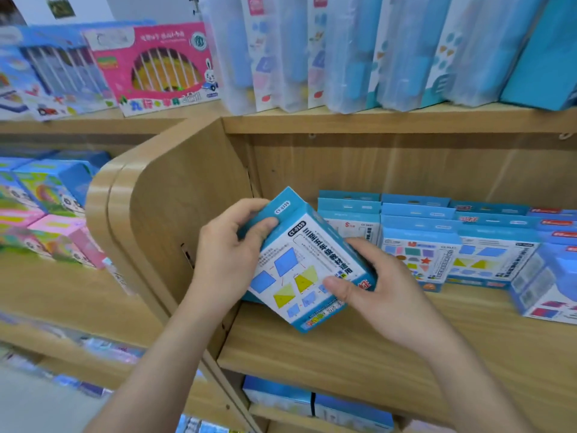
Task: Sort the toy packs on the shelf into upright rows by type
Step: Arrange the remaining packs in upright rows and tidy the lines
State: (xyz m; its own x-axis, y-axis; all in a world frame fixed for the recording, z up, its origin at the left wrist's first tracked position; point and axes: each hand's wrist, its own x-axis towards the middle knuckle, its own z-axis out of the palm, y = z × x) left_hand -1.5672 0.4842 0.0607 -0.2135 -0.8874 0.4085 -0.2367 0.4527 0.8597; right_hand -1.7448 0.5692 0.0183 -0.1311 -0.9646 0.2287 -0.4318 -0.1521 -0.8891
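Observation:
A blue-and-white toy pack (pixel 309 264) printed with blue and yellow shapes is tilted to the left above the left end of the wooden shelf (pixel 359 354). My left hand (pixel 228 251) grips its upper left edge. My right hand (pixel 374 282) grips its lower right corner, thumb on the front face. Behind it, several similar blue packs (pixel 418 242) stand upright in rows along the shelf's back. At the far right a larger blue pack (pixel 549 285) leans forward.
The shelf's wooden side panel (pixel 175 195) rises just left of my hands. Tall clear-and-blue packs (pixel 374 51) fill the shelf above. Pink and blue boxes (pixel 150 67) sit on the neighbouring unit to the left. More blue boxes (pixel 312 401) lie on the shelf below.

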